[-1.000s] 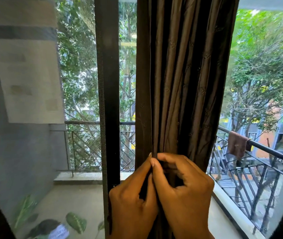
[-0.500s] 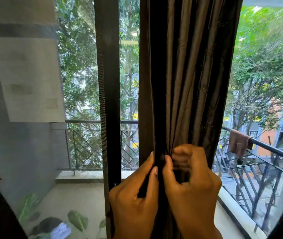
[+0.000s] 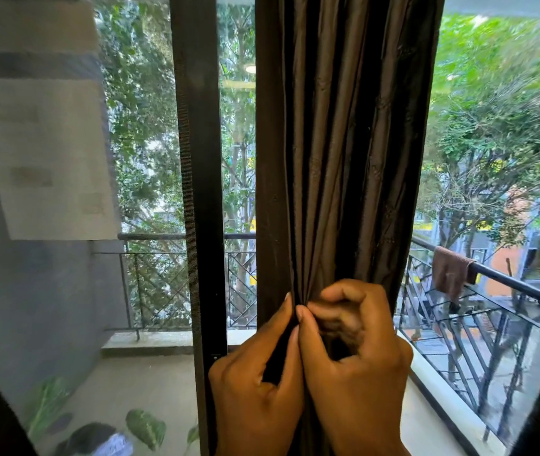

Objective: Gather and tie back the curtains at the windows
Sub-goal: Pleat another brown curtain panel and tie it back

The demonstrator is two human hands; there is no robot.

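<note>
My left hand (image 3: 258, 383) and right hand (image 3: 354, 366) both pinch the soft, light, slippery-looking brown curtain (image 3: 344, 153), bunched beside the window frame (image 3: 196, 159), best held around its gathered folds.

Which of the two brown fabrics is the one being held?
The tall pleated curtain; both hands pinch it. The small cloth hangs untouched on the railing.

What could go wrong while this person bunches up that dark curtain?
The folds may slip loose: the left hand and right hand pinch only a narrow part of the brown curtain, and no tie-back is visible around it. The fabric's left edge also hangs against the dark window frame, so it might snag there if pulled sideways.
</note>
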